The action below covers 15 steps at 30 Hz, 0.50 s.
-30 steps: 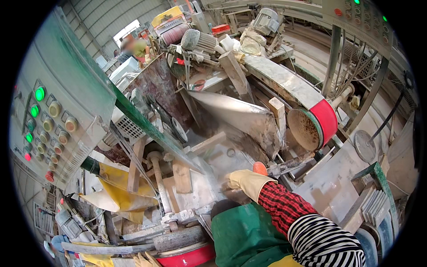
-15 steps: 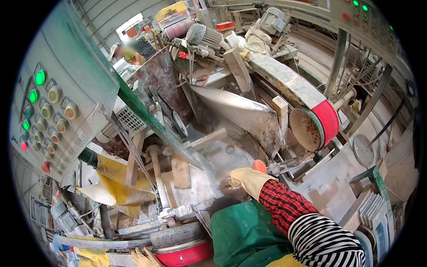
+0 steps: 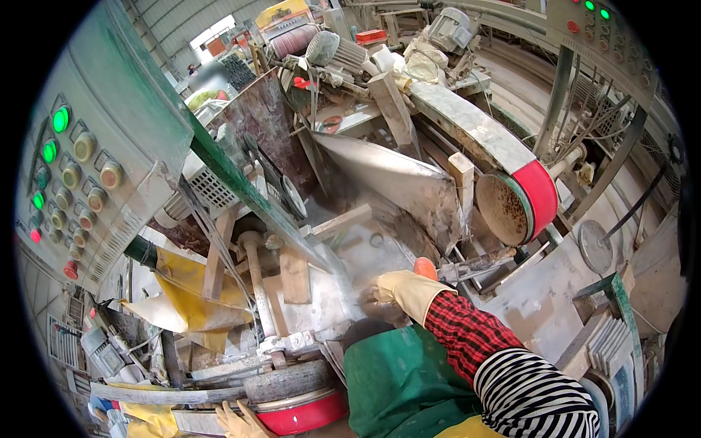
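My right hand (image 3: 412, 293), in a cream glove, reaches forward above the pale, dusty work surface in the middle. Its fingers curl downward around something that dust and blur hide. Just beyond its wrist is an orange-red rounded piece (image 3: 426, 268). A dark rounded shape (image 3: 367, 331) lies on the near side, at the edge of my green apron (image 3: 398, 379). At the lower edge, my left hand (image 3: 241, 422), also in a cream glove, lies beside a red-banded wheel (image 3: 303, 415). Its fingers are spread, and its forearm is out of the picture.
A control panel (image 3: 102, 146) with lit green buttons rises at left. A slanted metal sheet (image 3: 394, 171) stands beyond my right hand. Farther right is a belt arm ending in a red-rimmed wheel (image 3: 535, 201). Stacked thin slabs (image 3: 607, 339) stand at lower right.
My view has shifted slightly, so the panel sits a little farther left. My right hand stays in about the same place. The left glove's fingers show a little more.
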Available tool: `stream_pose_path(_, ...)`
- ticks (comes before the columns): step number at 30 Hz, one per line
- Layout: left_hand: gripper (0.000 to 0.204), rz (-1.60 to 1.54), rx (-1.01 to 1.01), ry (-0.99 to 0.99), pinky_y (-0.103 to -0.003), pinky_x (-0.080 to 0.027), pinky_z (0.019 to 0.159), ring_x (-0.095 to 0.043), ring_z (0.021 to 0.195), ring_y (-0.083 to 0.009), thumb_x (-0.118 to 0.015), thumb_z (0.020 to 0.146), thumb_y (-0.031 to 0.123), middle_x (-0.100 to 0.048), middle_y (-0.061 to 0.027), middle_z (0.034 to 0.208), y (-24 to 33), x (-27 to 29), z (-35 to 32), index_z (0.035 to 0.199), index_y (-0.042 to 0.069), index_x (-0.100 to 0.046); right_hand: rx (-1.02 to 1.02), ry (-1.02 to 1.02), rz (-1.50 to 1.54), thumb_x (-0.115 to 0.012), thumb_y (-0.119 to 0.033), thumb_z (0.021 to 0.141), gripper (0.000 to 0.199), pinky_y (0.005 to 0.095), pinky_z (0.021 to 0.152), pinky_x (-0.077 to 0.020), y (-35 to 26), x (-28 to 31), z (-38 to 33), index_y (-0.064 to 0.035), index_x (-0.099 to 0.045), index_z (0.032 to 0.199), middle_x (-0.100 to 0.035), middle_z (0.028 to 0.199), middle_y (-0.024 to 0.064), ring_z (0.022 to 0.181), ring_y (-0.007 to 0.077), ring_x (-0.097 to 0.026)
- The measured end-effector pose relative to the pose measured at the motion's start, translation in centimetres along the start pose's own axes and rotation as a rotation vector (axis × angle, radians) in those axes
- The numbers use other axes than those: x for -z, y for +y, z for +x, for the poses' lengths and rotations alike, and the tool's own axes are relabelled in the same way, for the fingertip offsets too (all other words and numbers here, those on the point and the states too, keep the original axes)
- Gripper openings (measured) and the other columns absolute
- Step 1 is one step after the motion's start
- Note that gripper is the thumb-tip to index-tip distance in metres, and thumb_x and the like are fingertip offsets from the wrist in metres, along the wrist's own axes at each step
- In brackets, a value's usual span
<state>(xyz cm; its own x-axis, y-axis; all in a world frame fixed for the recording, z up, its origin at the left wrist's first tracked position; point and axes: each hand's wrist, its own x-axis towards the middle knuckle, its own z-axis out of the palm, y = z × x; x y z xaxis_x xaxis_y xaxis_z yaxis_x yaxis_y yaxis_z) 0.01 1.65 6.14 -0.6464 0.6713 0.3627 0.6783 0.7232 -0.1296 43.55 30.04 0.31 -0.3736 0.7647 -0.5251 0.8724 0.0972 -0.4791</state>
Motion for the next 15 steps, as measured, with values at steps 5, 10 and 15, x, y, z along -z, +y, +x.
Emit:
stream_pose_path(5, 0.062, 0.003, -0.031, 0.014, -0.054, -0.04, 0.107, -0.052, 0.127, -0.0409, -0.052, 0.095, 0.058, -0.058, -0.0231, 0.136, -0.3, -0.2, -0.2, 0.129, 0.008, -0.065, 0.0, -0.014, 0.0, -0.062, -0.025, 0.083, 0.044, 0.0442, 0.085, -0.0538, -0.2, 0.1, 0.6, -0.0258, -0.067, 0.127, -0.071, 0.117, 0.0098, 0.106, 0.0325, -0.068)
stream_pose_path(10, 0.062, -0.024, -0.007, -0.031, -0.054, -0.038, 0.109, -0.048, 0.132, -0.0402, -0.051, 0.095, 0.058, -0.055, -0.0207, 0.141, 0.4, 0.4, -0.4, 0.133, 0.01, -0.063, 0.09, 0.041, 0.005, -0.056, -0.034, 0.092, 0.038, 0.0449, 0.083, -0.0539, 1.1, -1.8, 1.4, -0.0212, -0.067, 0.125, -0.072, 0.112, 0.011, 0.1, 0.031, -0.069)
stream_pose_path(15, 0.059, -0.034, 0.02, -0.06, -0.053, -0.036, 0.108, -0.045, 0.135, -0.0366, -0.053, 0.096, 0.054, -0.052, -0.0167, 0.145, 0.8, -0.1, -0.6, 0.134, 0.01, -0.061, 0.013, 0.007, -0.029, -0.055, -0.034, 0.092, 0.038, 0.0436, 0.086, -0.0536, 0.9, -1.2, 1.7, -0.0241, -0.066, 0.127, -0.071, 0.116, 0.0105, 0.105, 0.0305, -0.068)
